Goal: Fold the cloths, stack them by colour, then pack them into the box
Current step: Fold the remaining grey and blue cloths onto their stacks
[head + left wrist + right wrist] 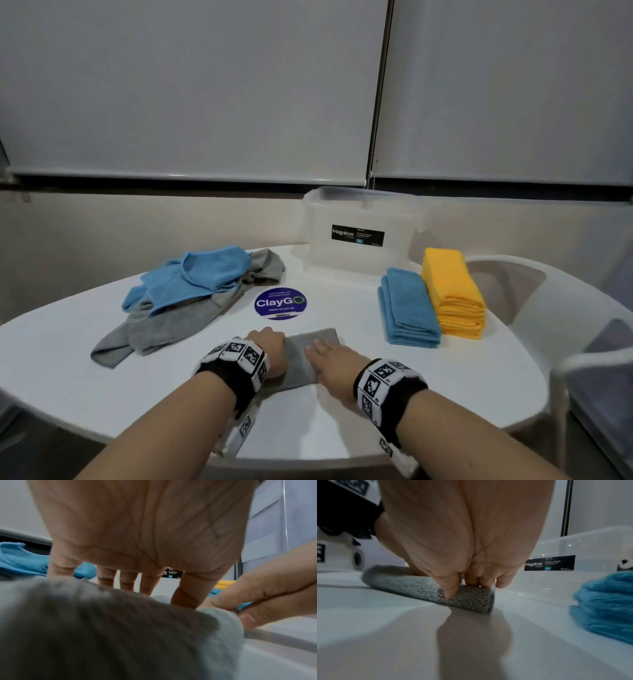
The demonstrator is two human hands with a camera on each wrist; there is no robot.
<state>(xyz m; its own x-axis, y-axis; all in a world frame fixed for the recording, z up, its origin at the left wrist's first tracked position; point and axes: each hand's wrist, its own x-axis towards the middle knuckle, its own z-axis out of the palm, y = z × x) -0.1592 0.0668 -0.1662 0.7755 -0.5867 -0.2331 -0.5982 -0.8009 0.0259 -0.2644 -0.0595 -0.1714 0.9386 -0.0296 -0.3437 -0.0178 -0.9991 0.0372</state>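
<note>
A small folded grey cloth (322, 337) (467, 599) (102, 628) lies on the white table (376, 418) near its front edge. My left hand (270, 346) (130, 585) bears down on the cloth's left part with fingers running straight down; their tips are hidden. My right hand (325, 356) (471, 585) lies flat on its right part, thumb against the near edge. Folded blue cloths (409, 308) (604, 608) and folded yellow cloths (452, 294) stand stacked at the right. The clear plastic box (359, 246) (590, 550) stands open at the back.
A loose pile of unfolded blue cloth (202, 274) over grey cloths (164, 329) covers the table's left side. A round purple sticker (280, 303) marks the middle. White chairs (534, 294) stand close at the right edge. A wall with blinds is behind.
</note>
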